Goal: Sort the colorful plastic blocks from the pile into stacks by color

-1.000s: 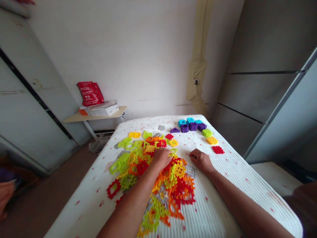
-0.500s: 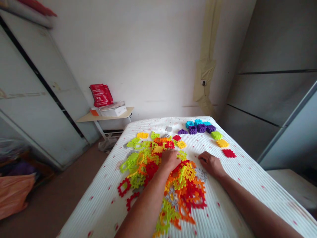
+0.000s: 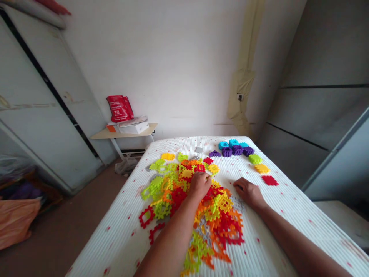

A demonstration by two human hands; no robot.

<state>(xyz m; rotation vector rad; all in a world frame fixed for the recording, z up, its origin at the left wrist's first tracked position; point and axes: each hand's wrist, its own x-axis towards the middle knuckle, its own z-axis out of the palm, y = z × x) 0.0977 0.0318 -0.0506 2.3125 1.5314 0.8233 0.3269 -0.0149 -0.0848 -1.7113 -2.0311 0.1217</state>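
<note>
Plastic lattice pieces lie in one big mixed pile on a white ribbed mattress, with red, orange, lime and yellow all together. From my far screen, I see the left hand resting on the middle of the pile, its fingers curled down into the pieces; I cannot tell if they pinch one piece. The right hand lies on the cover, open and empty, just beside the pile's right edge, near some grey pieces. The two hands are well apart. Beyond the pile sit cyan and purple blocks, and to its right lie single lime, yellow and red pieces. Compared with a second ago, hands and pile look almost the same; only the view has turned slightly.
</note>
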